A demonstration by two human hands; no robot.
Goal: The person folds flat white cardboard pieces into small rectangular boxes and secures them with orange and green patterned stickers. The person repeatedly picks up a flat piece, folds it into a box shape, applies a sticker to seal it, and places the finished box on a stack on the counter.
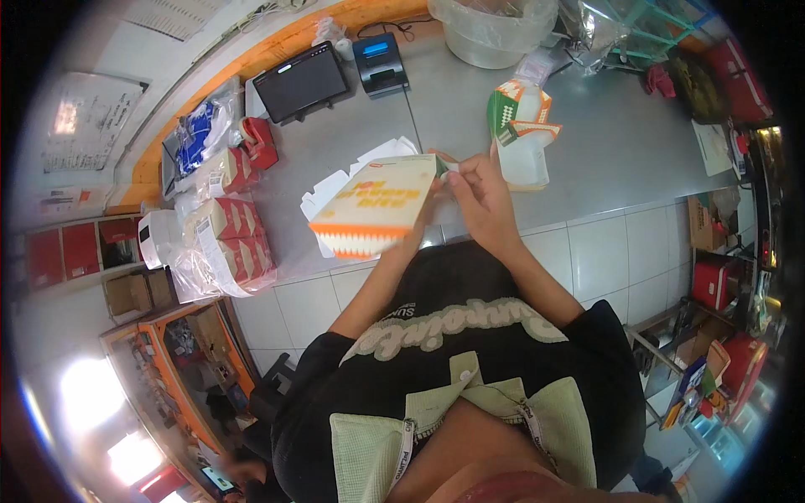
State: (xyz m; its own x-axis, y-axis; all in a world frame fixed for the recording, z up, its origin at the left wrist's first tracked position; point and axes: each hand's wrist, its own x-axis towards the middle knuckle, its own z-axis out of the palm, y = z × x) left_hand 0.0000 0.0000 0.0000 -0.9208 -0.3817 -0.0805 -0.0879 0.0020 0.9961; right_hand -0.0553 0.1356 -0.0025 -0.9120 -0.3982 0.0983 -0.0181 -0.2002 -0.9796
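Note:
A cream, orange and green paper food box (377,193) is tilted up over the near part of the steel table. My left hand (425,216) grips it from behind and below; the box hides most of those fingers. My right hand (485,197) is closed at the box's right end, its thumb and fingers pinching the small green and white edge there. Behind the box lies a white unfolded carton (381,152), partly covered by it. Right of my right hand, a food box with raised flaps (527,159) stands on the table, its white inside showing.
On the steel table (457,101) stand a black tablet (300,81), a small black printer (380,64) and a white tub lined with plastic (495,38). Plastic-wrapped stacks of red and cream boxes (231,230) stand at the left edge. A teal rack (662,38) is at far right.

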